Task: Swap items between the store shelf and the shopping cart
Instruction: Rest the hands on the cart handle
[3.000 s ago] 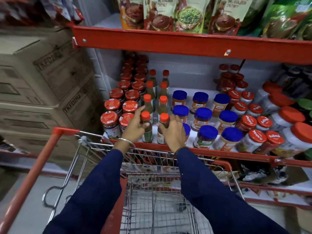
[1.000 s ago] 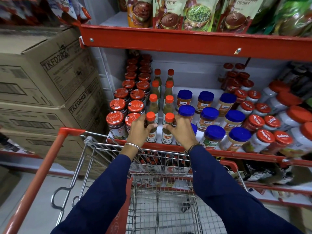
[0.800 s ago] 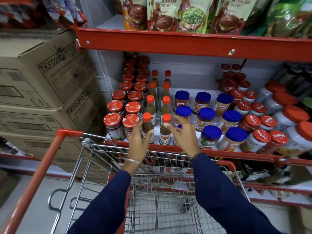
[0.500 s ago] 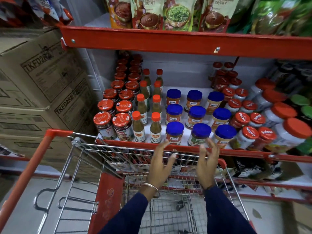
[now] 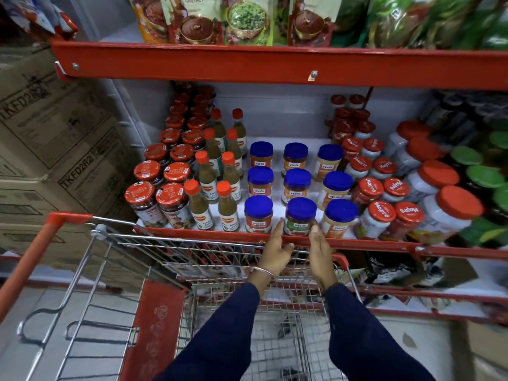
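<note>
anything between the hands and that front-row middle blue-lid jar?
Nothing visible. The left hand and right hand flank the green-labelled blue-lid jar at the front of the shelf; only the low red shelf lip runs below it.

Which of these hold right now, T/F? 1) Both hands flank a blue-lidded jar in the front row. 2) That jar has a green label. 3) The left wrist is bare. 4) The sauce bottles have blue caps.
1) True: left hand and right hand sit on either side of the blue-lidded jar.
2) True.
3) False: a bangle circles it.
4) False: the sauce bottles have orange caps.
</note>
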`<state>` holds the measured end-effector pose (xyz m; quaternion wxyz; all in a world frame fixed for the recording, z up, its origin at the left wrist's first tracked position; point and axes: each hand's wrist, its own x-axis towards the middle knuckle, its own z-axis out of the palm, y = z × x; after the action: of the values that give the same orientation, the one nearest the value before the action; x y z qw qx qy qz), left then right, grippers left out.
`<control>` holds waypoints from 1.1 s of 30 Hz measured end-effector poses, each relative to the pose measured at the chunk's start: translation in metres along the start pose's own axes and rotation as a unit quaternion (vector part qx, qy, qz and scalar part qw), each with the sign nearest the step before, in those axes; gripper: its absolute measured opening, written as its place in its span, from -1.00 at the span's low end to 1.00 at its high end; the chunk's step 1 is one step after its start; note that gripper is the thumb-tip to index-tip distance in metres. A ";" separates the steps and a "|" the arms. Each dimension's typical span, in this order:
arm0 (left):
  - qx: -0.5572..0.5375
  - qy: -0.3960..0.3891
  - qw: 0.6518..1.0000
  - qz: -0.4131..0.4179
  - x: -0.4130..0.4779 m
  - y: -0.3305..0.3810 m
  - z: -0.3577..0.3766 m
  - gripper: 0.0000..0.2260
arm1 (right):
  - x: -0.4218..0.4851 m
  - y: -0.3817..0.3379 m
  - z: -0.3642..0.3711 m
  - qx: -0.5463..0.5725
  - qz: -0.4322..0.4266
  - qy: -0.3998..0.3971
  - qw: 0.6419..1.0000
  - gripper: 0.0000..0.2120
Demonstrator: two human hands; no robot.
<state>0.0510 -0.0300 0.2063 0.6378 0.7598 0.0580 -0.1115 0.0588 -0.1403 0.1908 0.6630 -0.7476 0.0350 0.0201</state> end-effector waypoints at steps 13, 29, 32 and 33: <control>0.015 0.191 0.975 0.109 -0.020 -0.008 0.027 -0.72 | -0.021 0.005 -0.031 0.041 -0.120 0.124 0.984 -0.57; -0.119 -0.029 0.990 0.076 0.016 0.025 0.091 -0.52 | 0.017 0.004 -0.090 0.120 -0.040 -0.009 0.992 -0.45; -0.112 -0.020 0.991 0.065 0.013 0.028 0.089 -0.43 | 0.016 0.001 -0.092 0.124 -0.039 -0.012 0.991 -0.40; -0.106 -0.022 0.992 0.064 0.013 0.029 0.089 -0.35 | 0.016 0.001 -0.092 0.125 -0.040 -0.011 0.991 -0.36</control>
<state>0.0614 -0.1237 0.2165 0.7220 0.6872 0.0072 -0.0801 0.0734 -0.2323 0.2000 0.7518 -0.6594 0.0000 -0.0027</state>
